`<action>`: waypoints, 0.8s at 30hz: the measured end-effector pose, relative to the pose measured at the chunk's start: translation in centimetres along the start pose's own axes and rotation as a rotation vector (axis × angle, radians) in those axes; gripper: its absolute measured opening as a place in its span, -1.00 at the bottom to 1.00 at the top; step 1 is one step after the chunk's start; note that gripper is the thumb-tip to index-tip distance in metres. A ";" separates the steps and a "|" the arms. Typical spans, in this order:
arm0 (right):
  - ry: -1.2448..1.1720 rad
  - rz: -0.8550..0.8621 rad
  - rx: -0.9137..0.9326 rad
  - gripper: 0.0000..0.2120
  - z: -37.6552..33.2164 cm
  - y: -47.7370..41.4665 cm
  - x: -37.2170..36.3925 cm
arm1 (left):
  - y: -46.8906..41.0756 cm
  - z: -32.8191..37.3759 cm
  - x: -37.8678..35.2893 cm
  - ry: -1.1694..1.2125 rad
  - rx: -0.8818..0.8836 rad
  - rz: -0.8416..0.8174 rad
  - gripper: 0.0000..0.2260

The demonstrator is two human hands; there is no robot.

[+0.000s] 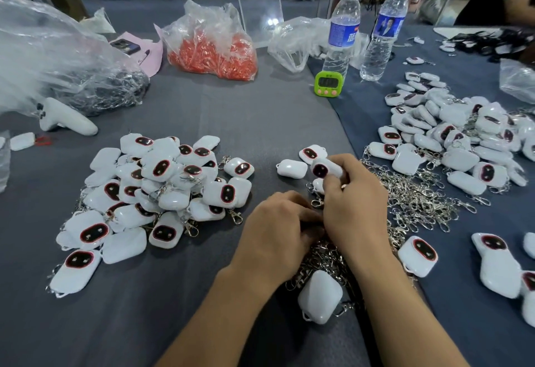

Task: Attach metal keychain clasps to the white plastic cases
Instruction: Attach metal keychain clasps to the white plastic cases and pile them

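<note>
Near case: a white case (320, 297) lies on the tangled metal between the forearms, apart from the work in hand.
Left hand: the left hand (285, 222) sits low over the heap with its fingers curled toward the other hand. Its grip is hidden behind the knuckles, so I cannot tell what it pinches.
Right hand: the right hand (356, 193) has its grip clamped on the held case (325, 168), fingertips wrapped round it, with the dark oval face toward the camera.
Clasp: one clasp (317, 203) shows in the gap between the hands, just below the held case.
Step in hand: probably bringing that clasp to the held case's loop, which the fingers cover.
Doing it well: keep the case steady in the right hand with the loop end turned toward the left. Free a single clasp from the heap before offering it up, and check that its ring has closed through the loop before letting go.
Risk: the loose clasps (414, 195) just right of the hands are interlocked, so a neighbour may drag along.
Where to put it: the finished pile (162, 187), left on the bench (260, 123), already holds cases with clasps hanging from them.
Further right: a larger pile of cases (463, 140) lies beyond the loose clasps.
Far: a green timer (326, 84) stands by two water bottles (341, 33), well apart from the work.
</note>
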State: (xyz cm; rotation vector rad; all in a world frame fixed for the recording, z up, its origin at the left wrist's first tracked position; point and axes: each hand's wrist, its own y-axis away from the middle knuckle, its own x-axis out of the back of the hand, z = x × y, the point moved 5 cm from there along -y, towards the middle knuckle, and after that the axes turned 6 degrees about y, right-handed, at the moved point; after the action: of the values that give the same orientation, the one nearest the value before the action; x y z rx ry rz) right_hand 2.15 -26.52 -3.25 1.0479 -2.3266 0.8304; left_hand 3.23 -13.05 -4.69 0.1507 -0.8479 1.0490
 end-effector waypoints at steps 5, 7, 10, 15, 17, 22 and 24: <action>-0.122 -0.057 -0.095 -0.90 -0.1 0.4 -0.2 | 0.4 0.7 0.3 -0.103 -0.042 0.066 -0.85; -0.122 -0.066 -0.118 -0.85 0.1 0.5 -0.2 | 0.5 0.5 1.2 -0.141 0.038 0.216 -0.83; -0.281 -0.156 -0.191 -0.82 0.3 0.6 -0.8 | 0.6 -0.6 2.3 -0.037 0.211 0.357 -0.86; -0.530 -0.387 -0.260 -0.71 -0.1 1.2 -2.3 | 0.2 -1.6 2.3 0.339 0.311 0.362 -0.92; -0.559 -0.445 -0.255 -0.81 -0.4 1.4 -2.5 | 0.0 -1.9 2.5 0.409 0.280 0.367 -0.86; -0.676 -0.353 -0.264 -0.88 -0.4 1.0 -1.8 | -0.3 -2.5 2.7 0.620 0.316 0.283 -0.72; -0.693 -0.352 -0.253 -0.84 -0.5 1.0 -1.6 | -0.2 -2.6 2.9 0.511 0.304 0.306 -0.78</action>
State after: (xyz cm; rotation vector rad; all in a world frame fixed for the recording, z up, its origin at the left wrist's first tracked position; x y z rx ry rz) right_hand 2.46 -24.85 -4.26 1.7568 -2.5505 0.0184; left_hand 5.43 -9.83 -4.45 0.0031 -0.2482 1.4227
